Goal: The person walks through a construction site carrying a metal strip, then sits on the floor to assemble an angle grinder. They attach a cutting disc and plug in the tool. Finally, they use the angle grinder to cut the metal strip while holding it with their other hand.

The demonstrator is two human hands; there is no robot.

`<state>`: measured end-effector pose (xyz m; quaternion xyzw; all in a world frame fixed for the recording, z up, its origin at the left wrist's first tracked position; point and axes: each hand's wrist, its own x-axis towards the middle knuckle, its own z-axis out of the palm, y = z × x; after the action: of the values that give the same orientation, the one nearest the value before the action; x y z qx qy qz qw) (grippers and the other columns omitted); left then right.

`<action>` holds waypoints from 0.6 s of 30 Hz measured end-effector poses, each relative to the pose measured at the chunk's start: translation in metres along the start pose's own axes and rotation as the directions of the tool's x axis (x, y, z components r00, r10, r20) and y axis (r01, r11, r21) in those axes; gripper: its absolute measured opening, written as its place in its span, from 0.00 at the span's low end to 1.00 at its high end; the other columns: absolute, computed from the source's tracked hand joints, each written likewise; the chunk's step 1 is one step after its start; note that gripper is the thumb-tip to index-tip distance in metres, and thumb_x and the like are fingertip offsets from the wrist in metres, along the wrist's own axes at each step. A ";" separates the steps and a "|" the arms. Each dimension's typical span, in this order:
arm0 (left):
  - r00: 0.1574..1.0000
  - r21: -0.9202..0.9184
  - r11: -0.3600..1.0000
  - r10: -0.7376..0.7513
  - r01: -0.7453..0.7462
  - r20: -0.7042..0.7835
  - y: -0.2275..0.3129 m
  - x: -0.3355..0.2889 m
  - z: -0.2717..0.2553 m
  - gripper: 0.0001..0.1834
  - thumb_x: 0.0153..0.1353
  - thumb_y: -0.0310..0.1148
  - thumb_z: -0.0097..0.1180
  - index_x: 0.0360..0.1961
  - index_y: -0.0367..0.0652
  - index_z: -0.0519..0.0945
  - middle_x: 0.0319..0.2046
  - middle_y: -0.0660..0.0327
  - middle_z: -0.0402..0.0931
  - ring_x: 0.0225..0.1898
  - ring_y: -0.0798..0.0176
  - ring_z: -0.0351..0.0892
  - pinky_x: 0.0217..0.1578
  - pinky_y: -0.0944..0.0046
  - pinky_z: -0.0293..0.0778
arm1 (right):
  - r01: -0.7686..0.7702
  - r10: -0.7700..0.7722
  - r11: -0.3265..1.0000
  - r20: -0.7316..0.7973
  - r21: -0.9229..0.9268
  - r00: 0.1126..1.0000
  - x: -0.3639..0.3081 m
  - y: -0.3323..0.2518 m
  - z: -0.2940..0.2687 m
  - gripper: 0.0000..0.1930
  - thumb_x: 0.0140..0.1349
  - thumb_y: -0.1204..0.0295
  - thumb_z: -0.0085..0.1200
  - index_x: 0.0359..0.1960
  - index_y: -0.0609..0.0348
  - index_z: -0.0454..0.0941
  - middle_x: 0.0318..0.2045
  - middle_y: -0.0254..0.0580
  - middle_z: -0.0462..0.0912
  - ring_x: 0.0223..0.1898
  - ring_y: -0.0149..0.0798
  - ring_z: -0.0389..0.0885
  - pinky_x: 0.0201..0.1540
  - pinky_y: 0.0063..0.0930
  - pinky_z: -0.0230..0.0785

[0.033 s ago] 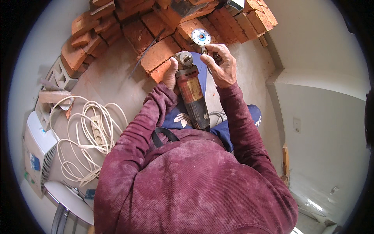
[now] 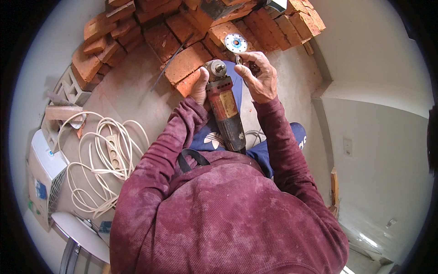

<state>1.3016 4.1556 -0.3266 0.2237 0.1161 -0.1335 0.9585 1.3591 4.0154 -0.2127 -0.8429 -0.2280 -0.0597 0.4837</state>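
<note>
My left hand (image 2: 199, 87) is wrapped round the head end of an angle grinder (image 2: 226, 107), its thumb along the gear head. The grinder lies along my lap, its bare spindle facing up with no disc on it; its body is worn red, yellow and black. To the right of the spindle, my right hand (image 2: 261, 77) pinches a small round metal flange nut (image 2: 239, 60) between thumb and forefinger. Just beyond those fingertips a round cutting disc (image 2: 235, 43), with a blue centre and small holes, lies at the brick pile.
Red bricks (image 2: 189, 62) are stacked ahead, a thin dark rod (image 2: 172, 59) leaning on them. On the floor at left lies a coiled cream extension cord (image 2: 98, 171) with a socket strip (image 2: 114, 153). A white heater-like box (image 2: 48, 157) and hollow block (image 2: 73, 86) stand by the left wall.
</note>
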 end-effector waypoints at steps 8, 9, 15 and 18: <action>0.992 -0.096 0.995 0.046 -0.034 0.119 0.004 -0.002 0.010 0.44 0.54 0.71 0.48 0.59 0.46 0.67 0.52 0.58 0.72 0.54 0.58 0.73 0.56 0.54 0.72 | 0.114 -0.105 0.987 0.083 -0.112 0.991 0.000 -0.014 0.021 0.17 0.48 0.68 0.69 0.37 0.62 0.79 0.30 0.38 0.78 0.29 0.34 0.75 0.34 0.27 0.70; 0.993 -0.100 0.995 0.034 -0.023 0.117 0.006 -0.004 0.012 0.44 0.54 0.71 0.48 0.59 0.46 0.67 0.53 0.58 0.71 0.55 0.58 0.72 0.57 0.54 0.71 | 0.102 -0.092 0.987 0.081 -0.125 0.992 0.001 -0.013 0.022 0.17 0.47 0.67 0.69 0.36 0.61 0.79 0.30 0.39 0.78 0.29 0.35 0.76 0.34 0.27 0.71; 0.992 -0.185 0.981 0.074 -0.054 0.102 0.001 0.001 0.008 0.39 0.54 0.66 0.55 0.55 0.47 0.70 0.48 0.59 0.75 0.48 0.59 0.76 0.51 0.54 0.75 | 0.116 -0.106 0.986 0.090 -0.119 0.990 0.000 -0.010 0.020 0.17 0.49 0.68 0.68 0.39 0.61 0.80 0.30 0.38 0.79 0.30 0.34 0.77 0.35 0.27 0.71; 0.994 -0.161 0.985 0.080 -0.068 0.071 -0.001 0.004 0.010 0.39 0.52 0.67 0.56 0.54 0.46 0.71 0.45 0.60 0.76 0.46 0.59 0.77 0.49 0.55 0.76 | -0.015 0.013 0.999 0.061 0.039 0.998 -0.002 -0.007 0.017 0.16 0.52 0.68 0.66 0.40 0.62 0.80 0.31 0.36 0.80 0.31 0.31 0.77 0.36 0.25 0.70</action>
<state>1.3065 4.1496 -0.3193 0.1455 0.0808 -0.0967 0.9813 1.3521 4.0321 -0.2164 -0.8363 -0.2378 -0.0262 0.4933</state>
